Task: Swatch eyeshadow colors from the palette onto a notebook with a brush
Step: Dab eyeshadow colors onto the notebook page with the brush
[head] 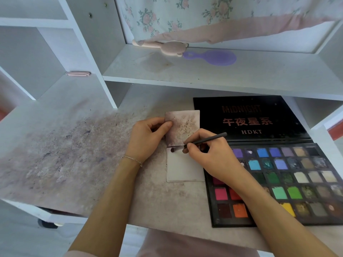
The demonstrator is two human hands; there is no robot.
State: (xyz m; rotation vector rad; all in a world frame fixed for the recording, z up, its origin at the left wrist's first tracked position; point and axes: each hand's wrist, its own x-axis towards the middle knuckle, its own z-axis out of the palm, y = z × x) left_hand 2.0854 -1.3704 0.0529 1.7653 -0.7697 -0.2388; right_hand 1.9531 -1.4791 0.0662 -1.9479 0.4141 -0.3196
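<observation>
Our right hand (pixel 207 154) pinches the brush (pixel 202 141), long axis slanting down-left, tip touching the notebook (pixel 183 169) page's top-left corner. Left hand (pixel 146 136) pinches the flipped page back. Palette (pixel 297 180) lies just right.

Desk (pixel 74 154) looks like white laminate, matt and powder-stained. Notebook (pixel 185 169) is plain smudgy paper, palette (pixel 250 117) has a glossy black lid, purple hairbrush (pixel 213 57) is smooth plastic.
</observation>
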